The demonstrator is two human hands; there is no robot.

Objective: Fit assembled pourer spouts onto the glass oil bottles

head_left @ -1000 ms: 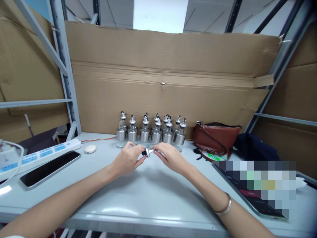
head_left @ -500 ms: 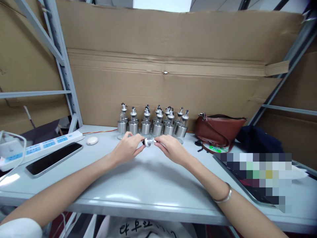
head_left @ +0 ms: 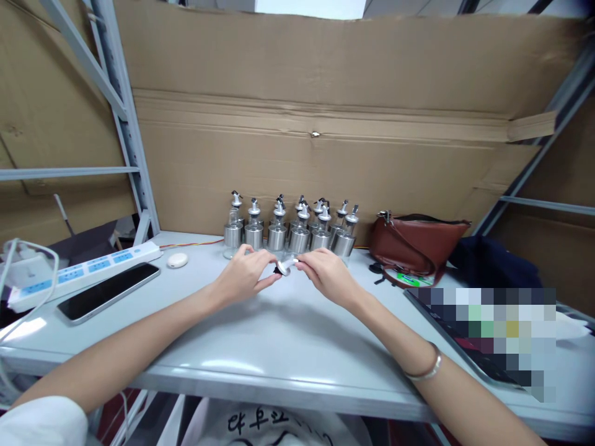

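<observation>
Above the table, my left hand (head_left: 246, 272) pinches the black end of a bottle pourer (head_left: 284, 267) with a silvery collar. At the pourer's pale narrow end, my right hand (head_left: 328, 275) grips between thumb and fingers. The pourer is tilted, its pale end up to the right. Just behind my hands stand several oil bottles (head_left: 277, 235) of glass with steel sleeves, in close rows. Most carry silver pourers with dark tips. The front-left bottle (head_left: 233, 234) shows a bare glass neck. My hands partly hide the bottles' bases.
On the left lie a power strip (head_left: 88, 272), a black-screened phone (head_left: 111, 291) and a round white case (head_left: 177, 260). To the right are a brown leather bag (head_left: 418, 244), dark cloth (head_left: 495, 263) and a partly blurred laptop-like object (head_left: 460, 334). Cardboard (head_left: 316, 80) walls the back.
The pourer has tipped from nearly level to slanted, its pale end now higher. Both hands keep their hold. The whole view has shifted slightly.
</observation>
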